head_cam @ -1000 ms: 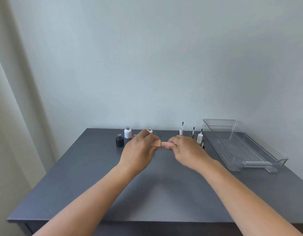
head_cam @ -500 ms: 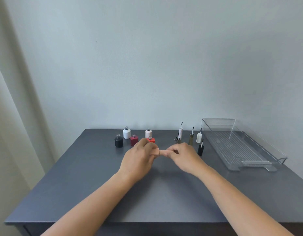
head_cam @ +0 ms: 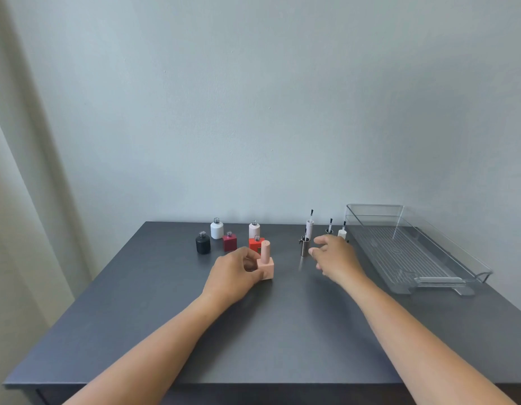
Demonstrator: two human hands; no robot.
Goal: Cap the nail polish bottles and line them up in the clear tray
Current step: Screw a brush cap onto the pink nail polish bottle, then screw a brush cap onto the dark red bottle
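Peach-pink and capped, the pink bottle (head_cam: 266,263) stands upright on the table (head_cam: 154,331), its long axis vertical, pinched at the base by the left hand (head_cam: 234,274). The right hand (head_cam: 335,258) hangs open and empty, nearer the loose brush caps (head_cam: 309,226) and the clear tray (head_cam: 411,252) at right. No label is readable.

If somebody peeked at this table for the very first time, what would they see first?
Probably the peach nail polish bottle with its cap on, standing upright near the middle of the gray table, with the left hand holding its base. Behind it stand five open bottles without caps. To the right the right hand hovers open near the brush caps standing on end, and the clear tray at the far right holds no bottles.
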